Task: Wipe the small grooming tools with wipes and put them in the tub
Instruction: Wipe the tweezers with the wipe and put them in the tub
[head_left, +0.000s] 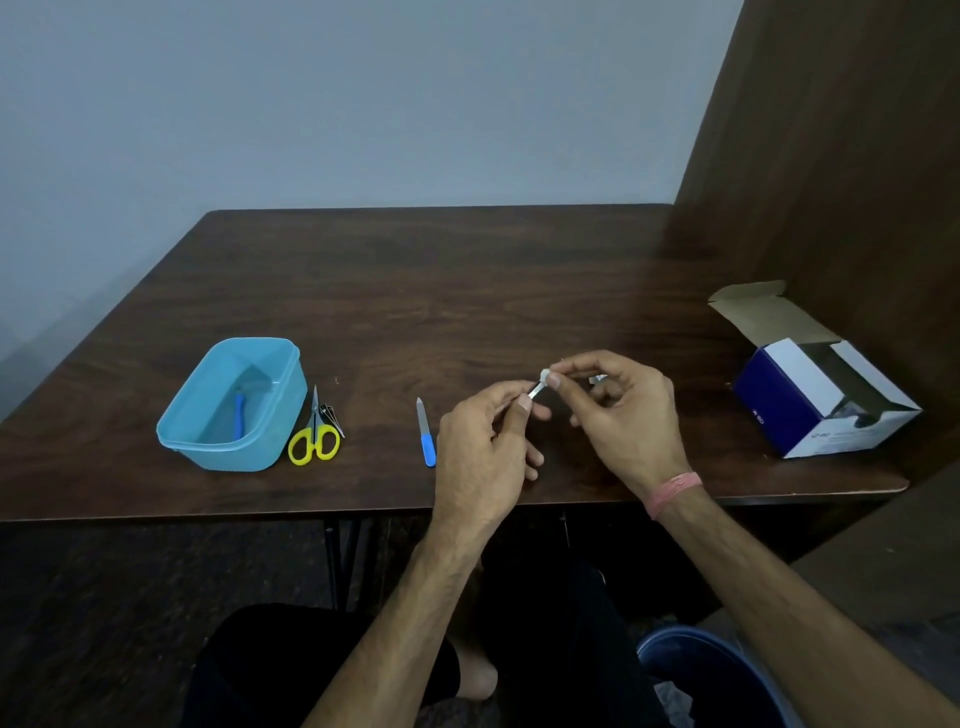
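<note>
Two hands meet over the table (467, 291), right of the tub (231, 405). The left hand (485, 441) pinches a small metal tool (535, 391) between thumb and fingertips; what kind of tool it is cannot be told. The right hand (623, 415) pinches a small white wipe (545, 375) against the tool's tip. Both grips are narrow fingertip ones, so the tool would likely slip and drop if the wipe drags hard. If the tip is sharp, it might also tear the wipe or nick a finger.

Between the hands and the tub lies a file (426, 434) with a blue handle, close to the left hand; a careless wrist could knock it off the near edge. Just right of the tub lie yellow scissors (314, 434) and a dark clipper (332, 418), which crowd the path to it. Inside the tub lies one blue-handled tool (239, 415). Well right of the tub stands an open box (826, 400).
</note>
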